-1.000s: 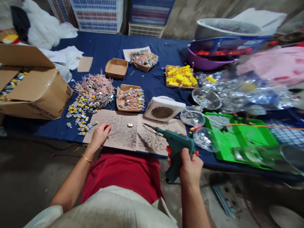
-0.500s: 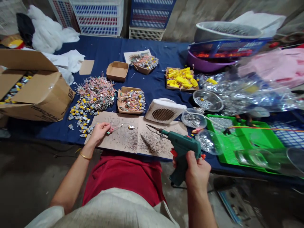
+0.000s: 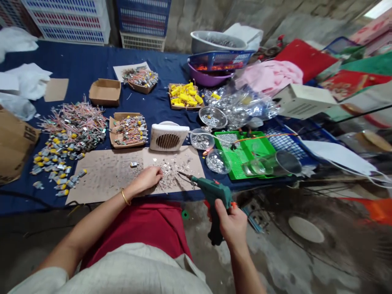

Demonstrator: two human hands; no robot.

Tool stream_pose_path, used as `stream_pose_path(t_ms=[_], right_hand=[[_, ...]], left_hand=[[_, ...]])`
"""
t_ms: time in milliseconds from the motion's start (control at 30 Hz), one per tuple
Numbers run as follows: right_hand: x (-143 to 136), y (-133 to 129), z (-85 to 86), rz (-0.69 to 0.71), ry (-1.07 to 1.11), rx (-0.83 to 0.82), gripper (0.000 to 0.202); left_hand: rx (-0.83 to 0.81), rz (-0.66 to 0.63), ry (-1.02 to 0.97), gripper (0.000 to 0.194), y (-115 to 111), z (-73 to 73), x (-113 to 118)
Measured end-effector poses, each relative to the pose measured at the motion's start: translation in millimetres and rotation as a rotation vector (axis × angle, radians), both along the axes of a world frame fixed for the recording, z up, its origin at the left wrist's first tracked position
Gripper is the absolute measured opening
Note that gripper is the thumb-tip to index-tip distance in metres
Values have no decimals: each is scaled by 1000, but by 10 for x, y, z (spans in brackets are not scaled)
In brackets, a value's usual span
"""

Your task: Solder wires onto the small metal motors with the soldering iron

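Observation:
My right hand (image 3: 231, 220) is closed around the handle of a green soldering gun (image 3: 214, 191), whose thin tip points left over the cardboard sheet (image 3: 101, 175). My left hand (image 3: 150, 177) rests low over the sheet's right half, fingers pinched together; whatever lies between them is hidden. A short gap separates the fingertips from the gun's tip. One small motor (image 3: 134, 164) lies alone on the cardboard, left of my left hand. Dark specks and bits of metal are scattered around the fingers.
A white vent-like fan unit (image 3: 169, 137) stands behind the sheet. Motors with wires (image 3: 76, 126) are heaped at left, more in a cardboard tray (image 3: 128, 130). Bowls of metal parts (image 3: 218, 161) and a green tray (image 3: 239, 165) sit at right. Yellow parts (image 3: 185, 94) fill another tray.
The view has swung right. My left hand has moved right across the sheet, past the lone motor, towards the gun tip. Wires seen in its fingers earlier no longer show. The right hand keeps the gun.

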State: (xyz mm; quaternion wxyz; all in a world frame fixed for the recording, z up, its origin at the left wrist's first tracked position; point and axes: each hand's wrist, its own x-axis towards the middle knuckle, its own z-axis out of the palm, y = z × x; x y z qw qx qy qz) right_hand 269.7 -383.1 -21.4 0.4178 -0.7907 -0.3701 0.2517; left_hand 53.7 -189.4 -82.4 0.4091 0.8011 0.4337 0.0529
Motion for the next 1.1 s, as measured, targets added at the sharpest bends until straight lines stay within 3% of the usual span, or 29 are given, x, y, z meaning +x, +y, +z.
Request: stream_pose_path(t_ms=[233,533,1100], right_hand=[[-88,172,45,190,-177,37,48],[-290,107,-47,184,-265,73,48],[-291,226,-46,225,-291,53,46]], left_hand=[[107,97,131,21,-160,54,32],[184,156,234,27,-332,23,153],[203,144,236,28,-361,-42,165]])
